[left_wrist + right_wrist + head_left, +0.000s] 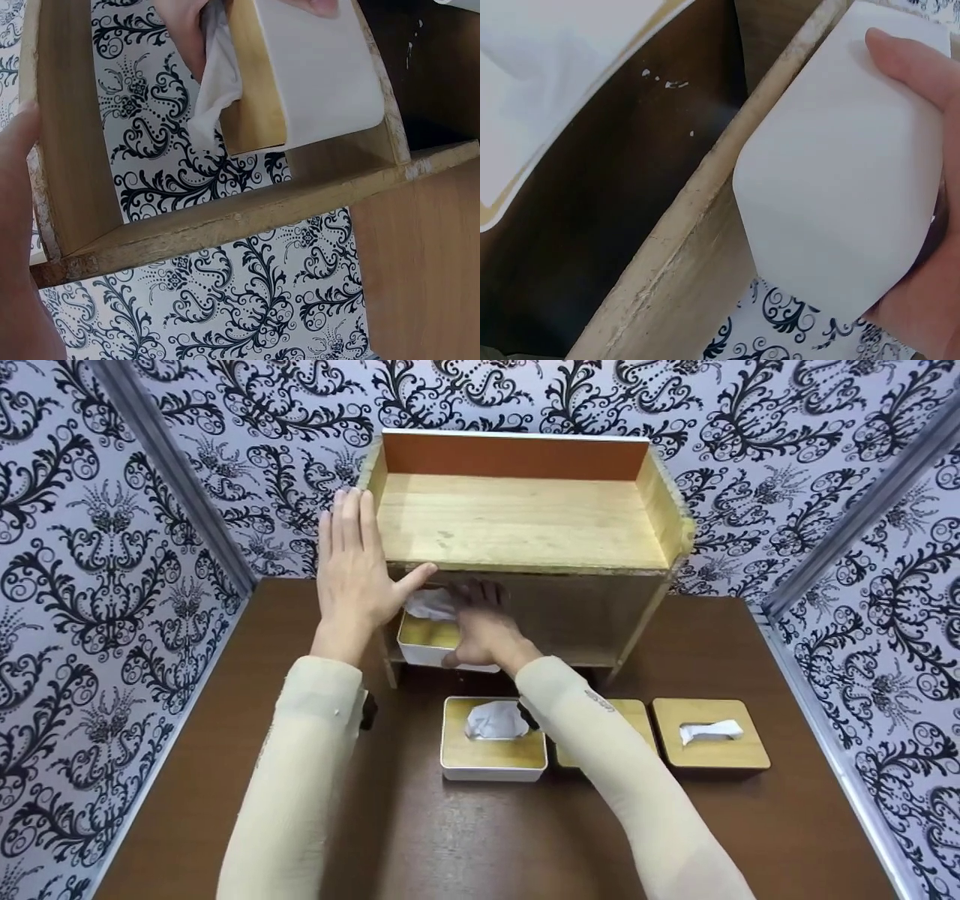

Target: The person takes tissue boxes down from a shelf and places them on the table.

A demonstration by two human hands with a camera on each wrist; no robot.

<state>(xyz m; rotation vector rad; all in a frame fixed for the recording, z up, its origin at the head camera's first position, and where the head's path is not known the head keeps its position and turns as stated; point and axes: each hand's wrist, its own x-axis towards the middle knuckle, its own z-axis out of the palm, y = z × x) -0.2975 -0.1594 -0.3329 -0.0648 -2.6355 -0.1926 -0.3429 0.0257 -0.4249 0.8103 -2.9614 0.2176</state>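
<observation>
A wooden shelf unit (pixel 525 521) stands at the back of the table. My left hand (pixel 351 574) lies against its left side with straight fingers, the thumb reaching over the front edge of the upper board. Inside the lower compartment, toward the left, my right hand (pixel 486 626) grips a white tissue box (pixel 426 633) with a wood-coloured lid. The thumb presses its white front wall in the right wrist view, while the other fingers reach over the top. A tissue (pixel 217 90) sticks out of the lid in the left wrist view.
In front of the shelf stands another white tissue box (pixel 493 774). To its right are a box partly behind my right sleeve (pixel 600 742) and a dark-sided tissue box (pixel 709 746). Patterned walls (pixel 112 547) enclose the brown table (pixel 450 840).
</observation>
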